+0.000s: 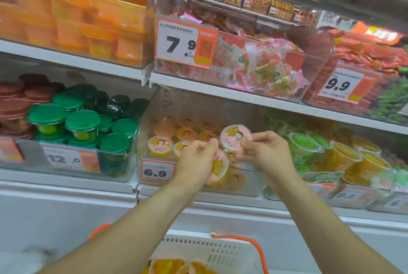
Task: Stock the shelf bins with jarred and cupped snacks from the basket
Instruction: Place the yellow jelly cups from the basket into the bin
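Observation:
My left hand point(197, 158) grips a yellow fruit cup with a pink lid point(219, 168), tilted at the front of the clear shelf bin point(247, 182) marked 6.9. My right hand point(265, 150) pinches the rim of a second pink-lidded cup point(235, 136), lid facing me, above the bin. Several matching cups point(160, 144) stand inside the bin at the back left. Below, the white basket with orange handles point(223, 251) holds more yellow cups point(174, 267).
A bin of green-lidded jars point(81, 123) stands to the left, a bin of green and yellow cups point(337, 156) to the right. An upper shelf point(220, 90) with candy bins and price tags overhangs the bin.

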Demonstrator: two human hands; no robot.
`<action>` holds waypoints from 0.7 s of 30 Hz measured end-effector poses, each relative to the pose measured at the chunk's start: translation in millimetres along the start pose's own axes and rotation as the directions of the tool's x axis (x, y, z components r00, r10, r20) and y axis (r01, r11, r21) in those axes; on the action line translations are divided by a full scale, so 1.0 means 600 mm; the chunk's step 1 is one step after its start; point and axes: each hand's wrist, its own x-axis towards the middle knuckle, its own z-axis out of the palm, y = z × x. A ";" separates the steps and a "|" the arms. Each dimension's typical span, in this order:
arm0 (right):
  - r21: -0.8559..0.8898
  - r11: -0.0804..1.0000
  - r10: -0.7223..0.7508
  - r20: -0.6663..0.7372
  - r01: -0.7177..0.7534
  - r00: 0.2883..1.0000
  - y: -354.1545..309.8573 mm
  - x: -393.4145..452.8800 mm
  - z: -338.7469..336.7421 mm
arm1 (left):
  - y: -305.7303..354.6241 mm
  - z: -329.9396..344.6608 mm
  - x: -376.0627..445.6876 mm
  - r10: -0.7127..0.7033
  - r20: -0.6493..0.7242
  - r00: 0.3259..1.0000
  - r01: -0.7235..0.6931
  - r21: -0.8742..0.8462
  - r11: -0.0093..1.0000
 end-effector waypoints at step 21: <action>-0.932 0.348 -0.334 -0.021 0.103 0.942 0.140 0.342 0.070 | 0.002 -0.043 0.116 -0.007 0.001 1.000 0.006 0.313 0.950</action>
